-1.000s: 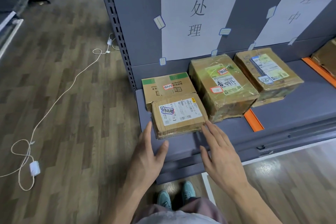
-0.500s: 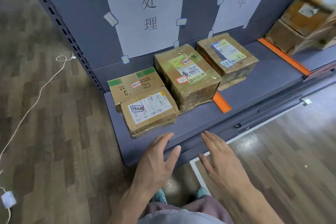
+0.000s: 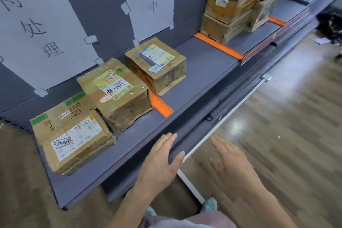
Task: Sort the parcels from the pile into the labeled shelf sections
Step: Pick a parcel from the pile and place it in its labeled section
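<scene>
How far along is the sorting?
Done: three parcels lie in the left section, a fourth parcel in the middle section, a stack further right. In hand: nothing; left hand and right hand are open and empty. Left: unclear, the pile is out of view.

left section point(image 3: 137, 131): three brown labelled parcels point(image 3: 114, 94) | middle section point(image 3: 203, 68): one parcel point(image 3: 155, 65) | right: stacked parcels point(image 3: 235, 3)

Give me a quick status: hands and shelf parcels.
Left hand, right hand open, empty. Front parcel, flat box, taped parcel shelved before orange divider; fourth parcel beyond it. Nothing blocking.
</scene>
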The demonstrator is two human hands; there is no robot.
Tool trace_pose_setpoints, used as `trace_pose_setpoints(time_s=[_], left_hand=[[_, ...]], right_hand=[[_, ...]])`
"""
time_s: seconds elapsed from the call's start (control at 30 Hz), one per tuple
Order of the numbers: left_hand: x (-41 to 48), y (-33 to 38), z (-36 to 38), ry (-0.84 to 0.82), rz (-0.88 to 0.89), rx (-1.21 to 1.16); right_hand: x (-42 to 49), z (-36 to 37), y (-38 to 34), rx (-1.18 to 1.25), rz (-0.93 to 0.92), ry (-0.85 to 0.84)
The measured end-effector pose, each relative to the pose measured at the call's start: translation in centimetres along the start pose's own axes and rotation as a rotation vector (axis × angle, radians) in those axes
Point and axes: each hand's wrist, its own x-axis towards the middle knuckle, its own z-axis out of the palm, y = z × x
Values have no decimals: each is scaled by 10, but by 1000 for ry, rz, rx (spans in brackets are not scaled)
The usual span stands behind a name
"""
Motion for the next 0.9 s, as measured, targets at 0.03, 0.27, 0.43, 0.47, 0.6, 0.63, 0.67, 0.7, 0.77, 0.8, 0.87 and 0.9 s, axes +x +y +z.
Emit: trace_pose_setpoints(time_s=[0.03, 0.27, 0.43, 0.47, 0.6, 0.63, 0.67, 0.7, 0.77, 0.8, 0.87, 0.9], left_hand=[[8, 11, 10, -15, 3, 8], [68, 116, 86, -153, 67, 83], [100, 182, 132, -246, 183, 133], [106, 191, 140, -268, 207, 147], [133, 221, 168, -350, 285, 176], [141, 227, 175, -365, 299, 178], [151, 234, 182, -380, 314, 180], [161, 241, 189, -395, 328, 182], [184, 255, 205, -424, 362, 185], [196, 263, 213, -431, 378, 187], [223, 279, 228, -441, 400, 183], [237, 287, 235, -446, 410, 182]], right_hand=[[-3, -8, 14, -15, 18, -3], [-23, -53, 127, 29, 127, 90], [-41, -84, 196, 36, 241, 113], [-45, -88, 207, 40, 269, 135], [-54, -97, 247, 62, 390, 204], [-55, -98, 256, 67, 414, 216], [-55, -100, 264, 72, 435, 222], [-54, -101, 272, 68, 451, 225], [-51, -105, 290, 52, 480, 227], [-47, -107, 300, 48, 494, 228], [-34, -113, 321, 43, 524, 235], [-26, -116, 332, 39, 537, 240]])
